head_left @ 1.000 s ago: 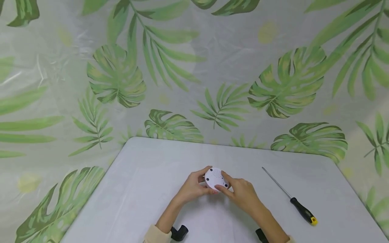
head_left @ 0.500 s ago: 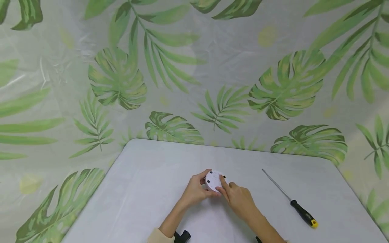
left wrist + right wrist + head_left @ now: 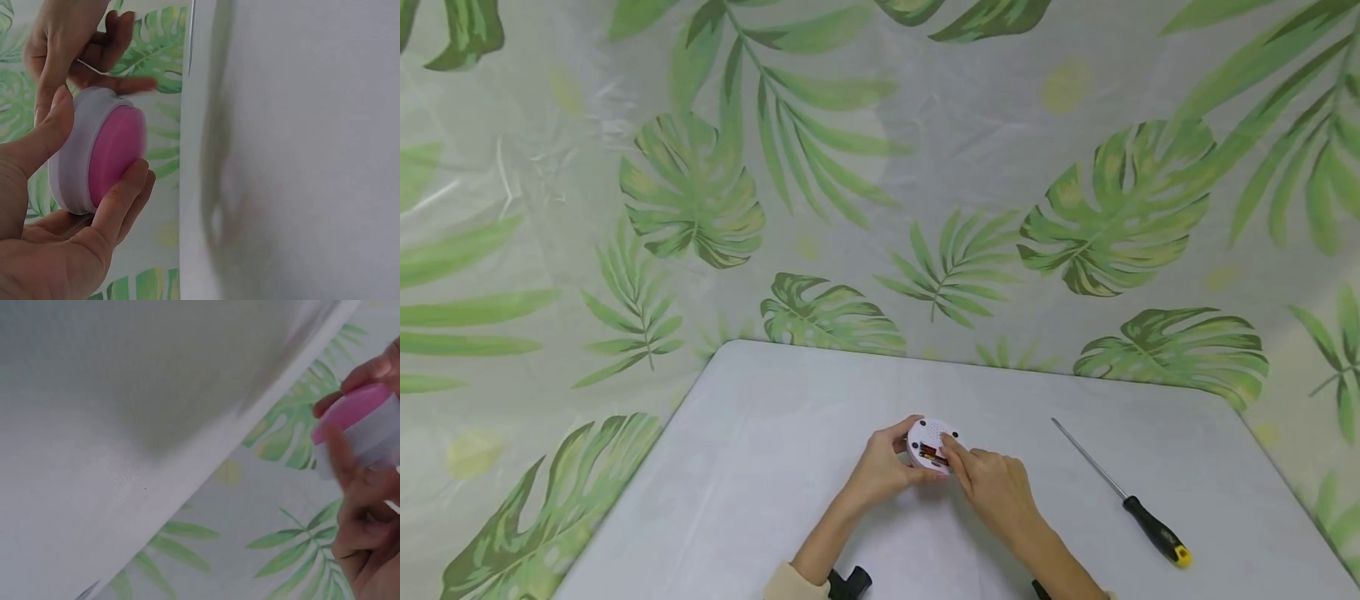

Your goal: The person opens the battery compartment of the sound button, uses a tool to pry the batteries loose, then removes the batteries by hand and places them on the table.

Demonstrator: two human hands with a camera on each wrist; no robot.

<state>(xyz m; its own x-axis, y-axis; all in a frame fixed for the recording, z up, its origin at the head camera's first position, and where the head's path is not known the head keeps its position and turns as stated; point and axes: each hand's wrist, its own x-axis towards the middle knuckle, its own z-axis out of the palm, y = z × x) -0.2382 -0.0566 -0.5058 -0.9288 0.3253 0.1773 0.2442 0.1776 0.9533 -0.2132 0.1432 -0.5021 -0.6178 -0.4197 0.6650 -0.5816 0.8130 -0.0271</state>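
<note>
Pink/white gadget (image 3: 928, 432) in L hand (image 3: 882, 468), R hand (image 3: 1000, 489) on it, grip unclear; screwdriver (image 3: 1141, 514) marking illeg.

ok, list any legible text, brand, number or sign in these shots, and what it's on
No legible text anywhere.
Screwdriver handle: looks like a faint mark near the yellow end, too small to read.
What look like batteries: any print too small to read.
White and pink device: no lettering on the surfaces that show.
</note>
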